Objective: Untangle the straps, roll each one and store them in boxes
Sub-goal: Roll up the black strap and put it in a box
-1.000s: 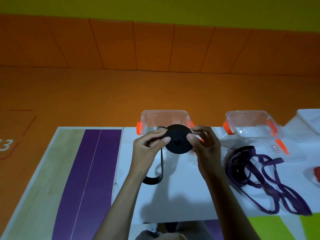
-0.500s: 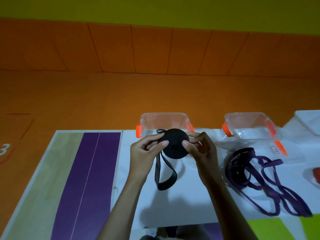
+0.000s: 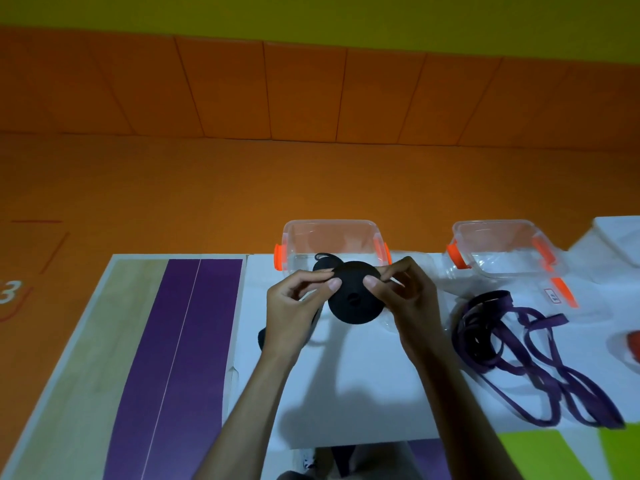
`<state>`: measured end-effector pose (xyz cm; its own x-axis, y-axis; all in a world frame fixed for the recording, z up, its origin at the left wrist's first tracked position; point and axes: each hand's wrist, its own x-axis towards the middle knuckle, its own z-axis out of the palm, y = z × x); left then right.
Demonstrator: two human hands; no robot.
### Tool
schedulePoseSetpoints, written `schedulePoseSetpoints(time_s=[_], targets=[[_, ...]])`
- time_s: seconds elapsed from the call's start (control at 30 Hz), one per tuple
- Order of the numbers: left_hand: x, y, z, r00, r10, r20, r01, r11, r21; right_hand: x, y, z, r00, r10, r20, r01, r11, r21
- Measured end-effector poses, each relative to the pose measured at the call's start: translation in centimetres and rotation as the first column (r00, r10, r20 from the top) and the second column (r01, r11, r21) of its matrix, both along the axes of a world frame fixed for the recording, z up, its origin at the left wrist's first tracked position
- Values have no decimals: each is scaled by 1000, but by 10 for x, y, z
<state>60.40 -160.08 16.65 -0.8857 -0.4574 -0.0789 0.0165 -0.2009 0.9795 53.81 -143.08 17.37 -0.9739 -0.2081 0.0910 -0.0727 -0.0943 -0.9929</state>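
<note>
Black strap roll [image 3: 355,299]: a flat, tightly wound disc with a small hole at its middle; held upright above the white table sheet [image 3: 363,375], its face turned to the person, likely so the winding can be watched and kept even.
Left hand [image 3: 294,306]: pinches the roll's left edge, thumb [image 3: 334,284] on the near face and fingers curled behind; probably feeds the strap onto the disc.
Right hand [image 3: 405,296]: pinches the roll's right edge the same way; the grip from both sides likely stops the coil from springing loose.
Loose tail [image 3: 262,337]: a dark bit of strap shows below and left of the roll, half hidden by the left wrist; a small loop [image 3: 325,256] stands up just behind the roll's top; how much is unwound I cannot tell.
Near clear box [image 3: 329,224]: open, with orange latches, directly behind the roll; handy for dropping the roll in once it is wound.
Second clear box [image 3: 495,225]: open, behind and well to the right of the roll; nothing visible in it.
Purple straps [image 3: 512,348]: a loose tangle on the sheet to the right of the roll, not yet rolled.
Step in hand: finishing the black roll, by my judgement; boxing it comes after, then the purple tangle.
Risk: slackening either pinch could let the outer turns unwind.
</note>
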Motion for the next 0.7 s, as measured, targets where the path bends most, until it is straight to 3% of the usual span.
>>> schedulePoseSetpoints(time_s=[0.17,0.33,0.5,0.7], targets=[[1,-7,2,999,-32,-8,33,998,50,3,-7,-2,999,39,13,-39,997,-69],[-2,-2,-2,998,62,3,-62,998,23,-6,-5,1,1000,1,1,-1,998,60],[-3,-2,-2,998,-36,61,29,993,117,-9,-5,4,999,-32,-16,32,999,6],[-13,2,-2,1000,11,29,-13,997,79,-10,-1,-4,999,-33,-20,35,994,99]])
